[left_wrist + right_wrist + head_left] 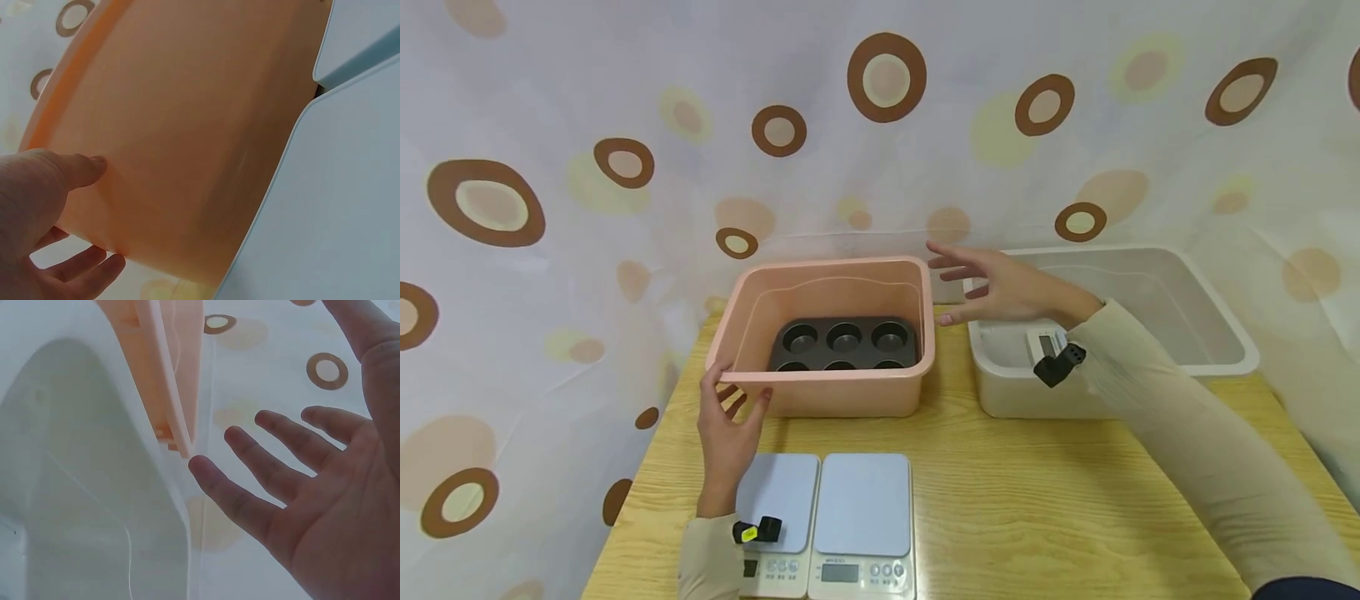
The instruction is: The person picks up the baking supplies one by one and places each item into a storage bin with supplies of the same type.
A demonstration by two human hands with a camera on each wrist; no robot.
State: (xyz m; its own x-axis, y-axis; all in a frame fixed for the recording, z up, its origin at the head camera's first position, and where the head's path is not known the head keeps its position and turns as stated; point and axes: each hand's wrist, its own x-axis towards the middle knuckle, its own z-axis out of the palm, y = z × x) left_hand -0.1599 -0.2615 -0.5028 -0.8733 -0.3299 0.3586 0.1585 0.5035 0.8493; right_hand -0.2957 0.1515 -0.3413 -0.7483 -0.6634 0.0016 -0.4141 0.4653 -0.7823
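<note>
A pink plastic basin (838, 395) stands on the wooden table with a dark muffin tin (844, 337) inside. My left hand (728, 433) holds its front left corner; the thumb (84, 170) lies against the outer wall and the other fingers reach round the side under the rim. Beyond the basin's right rim, my right hand (1000, 285) is spread with nothing in it, fingers pointing toward the pink basin. Below that hand is a whitish basin (1217, 368) with a small kitchen scale (1039, 348) inside, partly hidden by the right wrist.
Two white kitchen scales stand side by side in front of the pink basin, the left scale (786, 492) partly behind the left forearm and the right scale (862, 504) in full view. Behind the table (1045, 500) hangs a patterned curtain (880, 183).
</note>
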